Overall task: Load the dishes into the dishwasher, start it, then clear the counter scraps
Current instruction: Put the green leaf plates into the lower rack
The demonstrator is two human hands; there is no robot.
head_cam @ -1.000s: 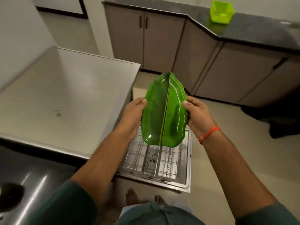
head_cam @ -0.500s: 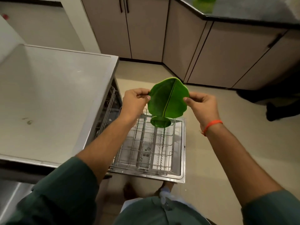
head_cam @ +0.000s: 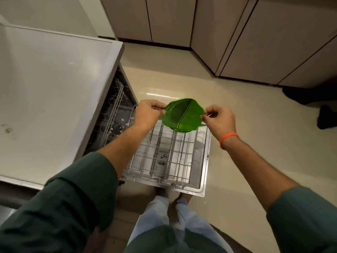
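Left hand and right hand pinch the green plate, hiding the rack's far edge.

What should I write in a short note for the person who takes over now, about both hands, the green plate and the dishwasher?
Left hand: pinches the left edge of the green leaf-shaped plate.
Right hand: pinches the plate's right edge.
The plate stands on edge over the far end of the lower rack; whether it touches the tines I cannot tell.
The rack is pulled out over the open dishwasher door and holds no other dish.
Done: dishwasher opened, rack pulled out.
Left: seat the plate, load other dishes, push the rack in, shut the door, start, clear counter scraps.
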